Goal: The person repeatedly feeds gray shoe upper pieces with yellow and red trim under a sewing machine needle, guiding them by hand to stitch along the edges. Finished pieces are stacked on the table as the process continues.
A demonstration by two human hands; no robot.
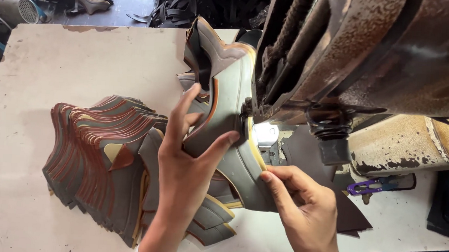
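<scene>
Your left hand (185,165) and right hand (303,205) both grip one grey shoe upper (230,116) at the sewing machine (344,71); the fanned stack (101,159) on the surface (55,67) looks partly worked.

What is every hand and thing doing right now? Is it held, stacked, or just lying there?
Left hand: fingers spread, gripping the grey leather shoe piece.
Right hand: pinching that piece's yellow lower edge.
Grey leather shoe piece: held up at the rusty sewing machine.
Grey and red-edged cut pieces: stacked, fanned on the white table.
Purple thread snips: lying untouched.
</scene>
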